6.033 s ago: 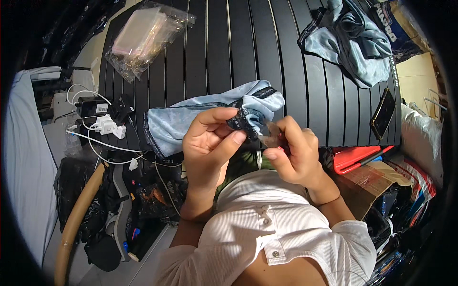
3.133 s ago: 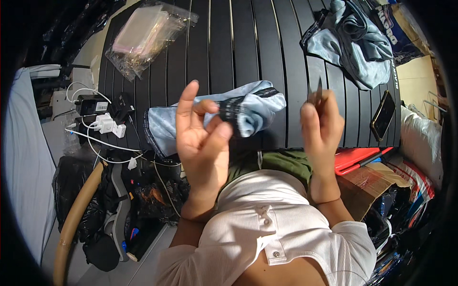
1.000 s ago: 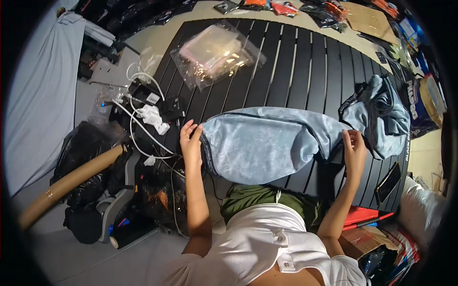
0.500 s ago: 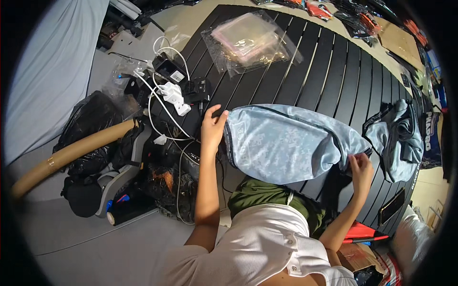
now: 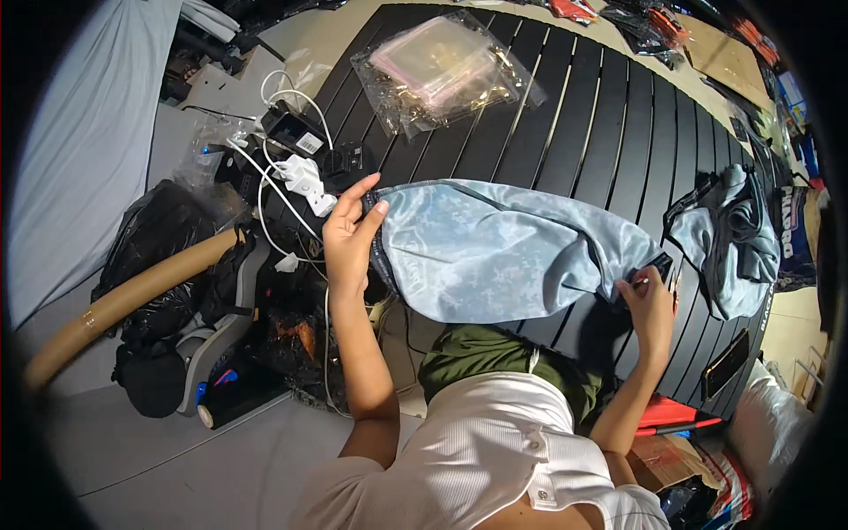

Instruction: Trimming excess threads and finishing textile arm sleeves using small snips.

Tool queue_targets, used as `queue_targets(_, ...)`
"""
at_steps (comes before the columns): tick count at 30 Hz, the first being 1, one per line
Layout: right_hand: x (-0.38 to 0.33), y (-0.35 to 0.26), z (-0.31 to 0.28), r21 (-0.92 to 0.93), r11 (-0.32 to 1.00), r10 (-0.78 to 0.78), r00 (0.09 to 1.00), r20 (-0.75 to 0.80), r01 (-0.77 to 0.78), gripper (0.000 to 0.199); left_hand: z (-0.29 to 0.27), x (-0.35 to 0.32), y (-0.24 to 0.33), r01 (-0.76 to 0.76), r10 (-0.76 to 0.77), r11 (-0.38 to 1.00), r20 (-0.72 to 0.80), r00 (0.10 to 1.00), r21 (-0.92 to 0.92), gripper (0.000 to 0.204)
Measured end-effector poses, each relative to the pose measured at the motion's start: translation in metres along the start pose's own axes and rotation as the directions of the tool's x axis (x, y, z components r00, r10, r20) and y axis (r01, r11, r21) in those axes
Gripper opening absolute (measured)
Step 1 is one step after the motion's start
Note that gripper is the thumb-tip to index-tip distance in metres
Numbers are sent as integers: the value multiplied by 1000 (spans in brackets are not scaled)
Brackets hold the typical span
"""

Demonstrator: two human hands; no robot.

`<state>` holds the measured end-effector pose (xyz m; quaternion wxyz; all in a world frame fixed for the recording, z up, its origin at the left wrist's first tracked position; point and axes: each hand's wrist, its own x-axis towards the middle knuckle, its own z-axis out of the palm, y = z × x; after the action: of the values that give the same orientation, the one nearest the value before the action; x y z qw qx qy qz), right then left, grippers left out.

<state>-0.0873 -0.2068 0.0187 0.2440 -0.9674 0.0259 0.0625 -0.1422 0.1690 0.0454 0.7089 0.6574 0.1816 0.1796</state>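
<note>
Dark hem (image 5: pixel 378 243) at one end of a pale blue-grey, faintly patterned cloth (image 5: pixel 495 252) is caught between the thumb and fingers of the left hand (image 5: pixel 349 240), its forefinger stretched out along the top. At the other end, the right hand (image 5: pixel 649 305) is pinched closed on the cloth near a black band (image 5: pixel 660 263). Between them the cloth spans the near side of a black slatted table (image 5: pixel 579 119), creased toward the right end. Three seconds ago its right part was bunched up by the left hand and the right hand was raised well apart from it; now it lies drawn out lengthwise.

To the right is a second, rumpled cloth (image 5: pixel 729 247) of like colour, with a phone (image 5: pixel 726 364) nearer the person. A clear plastic packet (image 5: pixel 442 66) lies farther back. White plugs (image 5: pixel 307 184) and cables sit left of the left hand. The view has also swung, bringing packages (image 5: pixel 649 31) beyond the table into sight.
</note>
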Motion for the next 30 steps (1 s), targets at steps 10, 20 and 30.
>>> queue_targets(10,21,13,-20,142,982,-49,889,-455,126,17,-12,0,-19,5,4,994,-80,997,110,26)
queue_targets(20,-14,-106,65,351,558,-774,624,-108,752,36,38,-34,-68,-308,389,606,64,919,733,11)
queue_targets(30,-22,-120,105,134,550,-835,544,80,824,47,35,-27,-79,-338,414,548,103,904,765,10)
